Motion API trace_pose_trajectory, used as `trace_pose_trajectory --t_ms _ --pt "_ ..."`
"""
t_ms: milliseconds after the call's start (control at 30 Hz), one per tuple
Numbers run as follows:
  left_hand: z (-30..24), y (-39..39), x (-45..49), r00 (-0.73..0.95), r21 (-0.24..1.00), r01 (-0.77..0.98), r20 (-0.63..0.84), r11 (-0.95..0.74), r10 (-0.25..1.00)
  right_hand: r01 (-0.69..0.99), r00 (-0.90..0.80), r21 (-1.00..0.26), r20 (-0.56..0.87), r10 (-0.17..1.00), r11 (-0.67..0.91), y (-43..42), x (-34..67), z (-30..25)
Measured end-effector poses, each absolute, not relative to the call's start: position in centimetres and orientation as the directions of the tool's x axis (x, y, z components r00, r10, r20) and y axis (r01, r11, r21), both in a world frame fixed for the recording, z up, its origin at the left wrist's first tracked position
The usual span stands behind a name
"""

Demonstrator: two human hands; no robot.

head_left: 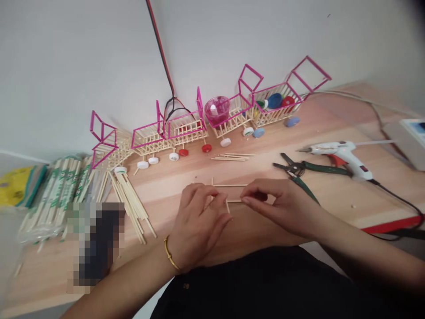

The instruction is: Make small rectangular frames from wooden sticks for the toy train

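Note:
Near the table's front, my right hand (280,204) pinches a thin wooden stick (235,201) between thumb and fingertips. My left hand (202,217), with a gold bangle on its wrist, closes around the other end, where a short stick piece (228,208) crosses it. Whether the two pieces are joined cannot be made out, as the fingers cover part of them. Just beyond lies another long stick (229,185) with a short crosspiece at its left end. Green-handled wire strippers (294,168) lie open to the right of my right hand.
Stick-built carts (151,137) with magenta rims and bottle-cap wheels line the wall. A glue gun (345,155) with a cord rests at right. Loose sticks (131,204), wrapped chopsticks (61,186) and a blurred dark object (101,243) are at left. Short sticks (232,157) lie mid-table.

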State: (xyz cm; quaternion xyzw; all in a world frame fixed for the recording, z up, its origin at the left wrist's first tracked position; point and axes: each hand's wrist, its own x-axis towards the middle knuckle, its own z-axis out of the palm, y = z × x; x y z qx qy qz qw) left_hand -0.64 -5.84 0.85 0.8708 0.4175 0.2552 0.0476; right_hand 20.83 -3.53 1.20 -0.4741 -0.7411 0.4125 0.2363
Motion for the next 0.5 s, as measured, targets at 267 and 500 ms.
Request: trace_pose_trajectory --t_ms 267,500 --pt "-0.4 -5.4 3.4 0.577 0.341 0.639 0.379 -0.689 0.723 0.467 -0.356 -0.884 -0.184 0.916 0.004 -5.7 21.2 -0.4" --pt "-2.1 -4.4 4.0 0.553 0.337 0.706 0.286 -0.623 0.782 0.73 -0.209 -0.682 -0.15 0.966 0.052 -4.5 22.9 -1.4"
